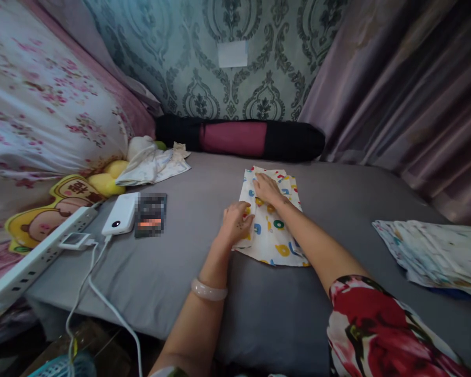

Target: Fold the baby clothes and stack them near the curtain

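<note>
A small white cloth (277, 235) printed with coloured shapes lies folded on the grey bed sheet (204, 272). My left hand (237, 222) rests on the cloth's left edge, its fingers curled over a fold. My right hand (267, 189) lies flat on the upper part of the cloth, fingers stretched out. A pale bangle (209, 290) sits on my left wrist.
A stack of folded cloths (435, 251) lies at the right. A white power bank (121, 213), a phone (150, 214) and a power strip (39, 256) with cables sit at the left. A dark bolster (239, 137) lies against the wall, crumpled white cloth (153, 163) beside it.
</note>
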A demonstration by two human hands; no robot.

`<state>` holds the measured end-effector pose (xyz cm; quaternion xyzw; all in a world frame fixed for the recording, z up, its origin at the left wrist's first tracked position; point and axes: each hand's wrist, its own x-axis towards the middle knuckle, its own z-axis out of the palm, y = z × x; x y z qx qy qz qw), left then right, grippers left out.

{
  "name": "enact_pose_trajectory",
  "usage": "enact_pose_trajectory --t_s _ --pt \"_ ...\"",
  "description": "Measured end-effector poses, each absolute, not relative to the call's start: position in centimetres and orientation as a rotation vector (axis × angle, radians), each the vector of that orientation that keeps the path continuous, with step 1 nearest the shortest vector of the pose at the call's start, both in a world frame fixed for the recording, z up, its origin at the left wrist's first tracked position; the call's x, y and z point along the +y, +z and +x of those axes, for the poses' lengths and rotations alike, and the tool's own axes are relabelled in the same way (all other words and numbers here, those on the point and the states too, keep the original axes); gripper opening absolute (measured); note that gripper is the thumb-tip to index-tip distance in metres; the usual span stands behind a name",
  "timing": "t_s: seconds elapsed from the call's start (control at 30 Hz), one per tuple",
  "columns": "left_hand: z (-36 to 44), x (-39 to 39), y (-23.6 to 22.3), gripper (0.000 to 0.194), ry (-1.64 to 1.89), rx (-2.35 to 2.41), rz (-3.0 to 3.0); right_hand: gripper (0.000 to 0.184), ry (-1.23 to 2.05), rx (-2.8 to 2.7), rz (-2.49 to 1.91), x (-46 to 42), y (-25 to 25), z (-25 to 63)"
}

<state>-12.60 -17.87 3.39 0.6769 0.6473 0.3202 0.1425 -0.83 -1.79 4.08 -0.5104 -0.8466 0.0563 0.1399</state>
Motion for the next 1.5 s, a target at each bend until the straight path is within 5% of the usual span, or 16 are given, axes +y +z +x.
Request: enact_pose_trajectory --t_s 0.33,0.83,1.5 --pt "-12.7 -18.1 3.0 0.050 0.653 1.760 2.008 0.056 0.338 -2.602 -1.481 1.3 2.1 -4.0" --pt "-12.8 -17.8 3.0 0.031 0.646 1.737 1.990 0.027 0.117 -2.238 -1.811 4.5 4.3 1.1" --pt "-12.7 -16.6 2.9 0.032 0.709 1.758 1.971 0.027 0.361 -2.085 -1.959 5.9 2.3 3.5"
